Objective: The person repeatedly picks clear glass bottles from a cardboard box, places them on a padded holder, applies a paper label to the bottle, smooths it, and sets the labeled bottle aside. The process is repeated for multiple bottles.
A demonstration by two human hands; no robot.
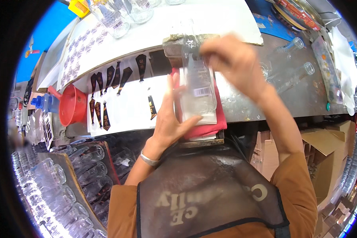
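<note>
Clear bottle lying on red cloth, btwn left hand, flat against it, & right hand, pinching its blurred neck.

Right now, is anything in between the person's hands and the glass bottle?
No. Nothing visible stands between: the left hand is flat against the clear glass bottle's side, and the right hand grips near its top. The bottle lies on a red cloth.

Orange long-sleeved shirt, dark mesh apron w/ faded lettering, black trim; silver bracelet on left wrist.
</note>
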